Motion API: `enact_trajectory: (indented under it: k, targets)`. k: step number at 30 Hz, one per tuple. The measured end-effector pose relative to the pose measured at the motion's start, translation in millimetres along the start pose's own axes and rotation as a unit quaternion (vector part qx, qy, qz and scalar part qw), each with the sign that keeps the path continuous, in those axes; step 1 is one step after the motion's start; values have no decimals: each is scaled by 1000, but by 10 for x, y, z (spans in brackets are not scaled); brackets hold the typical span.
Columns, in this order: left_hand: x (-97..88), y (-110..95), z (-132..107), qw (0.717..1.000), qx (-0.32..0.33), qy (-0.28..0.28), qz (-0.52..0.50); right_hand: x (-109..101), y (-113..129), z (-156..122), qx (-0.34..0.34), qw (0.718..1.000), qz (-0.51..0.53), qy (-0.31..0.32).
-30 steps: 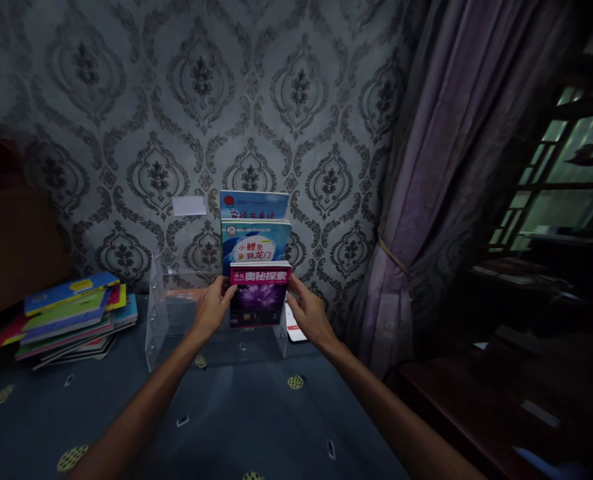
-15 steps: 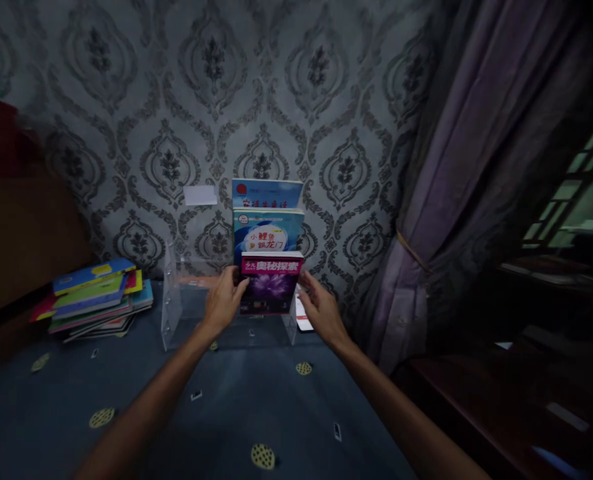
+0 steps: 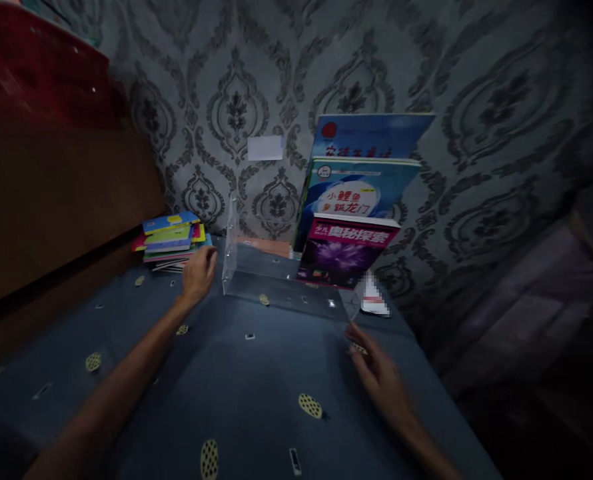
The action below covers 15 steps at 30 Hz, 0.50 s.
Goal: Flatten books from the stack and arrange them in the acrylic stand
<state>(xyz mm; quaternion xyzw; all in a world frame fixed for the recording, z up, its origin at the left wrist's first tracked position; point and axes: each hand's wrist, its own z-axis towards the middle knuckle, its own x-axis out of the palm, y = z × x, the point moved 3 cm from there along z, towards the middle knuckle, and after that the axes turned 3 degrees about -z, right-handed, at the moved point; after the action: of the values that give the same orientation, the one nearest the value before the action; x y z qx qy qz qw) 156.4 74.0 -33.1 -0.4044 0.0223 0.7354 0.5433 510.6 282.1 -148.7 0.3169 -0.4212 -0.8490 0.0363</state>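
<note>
My left hand [image 3: 198, 275] is just in front of the right side of a stack of books [image 3: 174, 233], thumb a little apart from bent fingers, and I see nothing in it. A blue book tops that stack. My right hand [image 3: 379, 373] is open and empty over the table, near the front right corner of a clear acrylic rack [image 3: 230, 243]. In the rack's right part stand three visible books in steps: a purple-and-magenta book [image 3: 346, 257] in front, a blue-green book [image 3: 361, 187] behind it, and a taller blue book [image 3: 376, 130] at the back.
A patterned blue cloth [image 3: 256, 373] covers the table. A brown box-like piece [image 3: 61, 207] with a red object [image 3: 36, 73] on it stands left. A white card [image 3: 265, 148] is on the wall. A purple curtain [image 3: 536, 307] hangs right.
Both hands have left the purple-and-magenta book, which stays in the rack. My left hand moved left to the stack; my right hand dropped toward me. The view turned left.
</note>
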Motion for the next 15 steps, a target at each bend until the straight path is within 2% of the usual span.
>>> enact_trajectory:
  k: [6, 9, 15]
  targets:
    - [-109, 631, 291, 990, -69, 26, 122, 101, -7, -107, 2, 999, -25, 26]
    - [-162, 896, 463, 980, -71, 26, 184, 94, 9, -115, 2, 999, -36, 29]
    - [-295, 1386, 817, 968, -115, 62, 215, 63, 39, -115, 1, 997, -56, 43]
